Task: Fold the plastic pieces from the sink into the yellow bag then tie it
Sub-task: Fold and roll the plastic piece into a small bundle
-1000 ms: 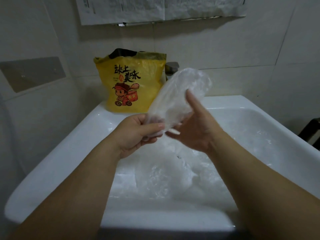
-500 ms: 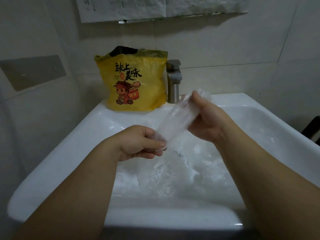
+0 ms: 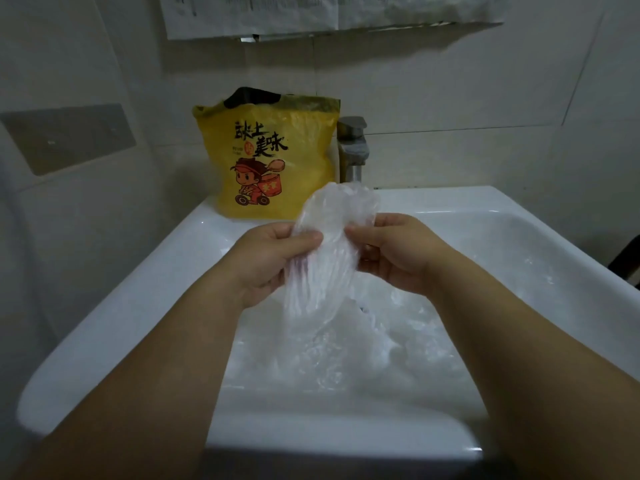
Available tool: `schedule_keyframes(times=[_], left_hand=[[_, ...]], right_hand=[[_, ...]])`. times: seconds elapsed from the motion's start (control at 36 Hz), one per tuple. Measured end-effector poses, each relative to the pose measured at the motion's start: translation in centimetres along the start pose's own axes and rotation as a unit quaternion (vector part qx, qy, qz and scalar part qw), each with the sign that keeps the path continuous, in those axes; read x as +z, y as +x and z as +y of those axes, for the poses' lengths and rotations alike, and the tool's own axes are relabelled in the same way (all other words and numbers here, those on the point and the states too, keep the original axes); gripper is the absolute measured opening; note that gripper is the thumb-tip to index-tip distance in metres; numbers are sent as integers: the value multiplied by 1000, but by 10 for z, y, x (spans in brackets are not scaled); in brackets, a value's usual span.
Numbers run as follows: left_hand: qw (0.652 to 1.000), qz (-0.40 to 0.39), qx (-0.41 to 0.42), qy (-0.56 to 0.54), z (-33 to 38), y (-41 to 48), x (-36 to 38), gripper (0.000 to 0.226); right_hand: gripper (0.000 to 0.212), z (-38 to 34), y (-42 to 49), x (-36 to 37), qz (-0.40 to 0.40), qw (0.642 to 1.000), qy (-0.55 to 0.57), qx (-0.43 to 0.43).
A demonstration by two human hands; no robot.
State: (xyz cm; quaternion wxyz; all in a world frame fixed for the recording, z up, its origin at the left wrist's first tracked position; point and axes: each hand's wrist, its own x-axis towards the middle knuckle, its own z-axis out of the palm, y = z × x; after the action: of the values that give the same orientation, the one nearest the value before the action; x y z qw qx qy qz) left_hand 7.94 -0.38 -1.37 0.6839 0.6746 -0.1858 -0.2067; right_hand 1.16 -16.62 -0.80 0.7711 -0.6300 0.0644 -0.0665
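1. This is a washroom, most likely a bathroom corner in a home or small premises.
2. A deep white ceramic sink (image 3: pixel 121 306) fills the foreground, with a broad flat rim.
3. A square metal tap (image 3: pixel 353 147) stands at the back of the rim.
4. Large pale tiles (image 3: pixel 450 98) with thin grout lines cover the walls behind and to both sides.
5. Printed paper sheets (image 3: pixel 277 12) hang on the wall above the tap; the print is too small to read.
6. A flat grey plate (image 3: pixel 69 136) sits on the left wall.
7. A yellow bag (image 3: pixel 270 154) with a cartoon delivery rider stands on the rim, a household touch.
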Motion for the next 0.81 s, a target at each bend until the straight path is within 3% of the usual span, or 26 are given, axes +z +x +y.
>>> schedule_keyframes(times=[0.14, 0.19, 0.31, 0.44, 0.5, 0.58, 0.61, 0.67, 0.75, 0.81], left_hand=[[992, -101, -55, -49, 6, -5, -1, 49], [992, -93, -67, -46, 6, -4, -1, 45], [993, -36, -93, -64, 6, 0, -5, 34], [980, 5, -130, -148, 7, 0, -7, 18], [978, 18, -133, -158, 6, 1, -7, 21], [977, 29, -142, -156, 3, 4, -7, 19], [980, 33, -143, -132, 3, 5, -5, 13], [989, 39, -128, -66, 2, 6, -4, 2], [993, 25, -71, -91, -2, 10, -6, 10], [992, 15, -55, -112, -2, 9, -7, 16]], right_hand=[[24, 0, -4, 4, -28, 999, -38, -4], [32, 2, -5, 6, -29, 997, -70, -8], [72, 4, -5, 7, -2, 986, -160, -57], [92, 9, -14, 11, -62, 896, -411, -159], [85, 12, -15, 17, -75, 870, -453, -179], [47, 12, -16, 24, -57, 840, -483, -241], [35, 12, -17, 26, -54, 840, -477, -254], [26, 11, -18, 28, -53, 873, -422, -239], [18, 9, -18, 28, -34, 931, -327, -160], [29, 8, -17, 28, -20, 946, -294, -134]])
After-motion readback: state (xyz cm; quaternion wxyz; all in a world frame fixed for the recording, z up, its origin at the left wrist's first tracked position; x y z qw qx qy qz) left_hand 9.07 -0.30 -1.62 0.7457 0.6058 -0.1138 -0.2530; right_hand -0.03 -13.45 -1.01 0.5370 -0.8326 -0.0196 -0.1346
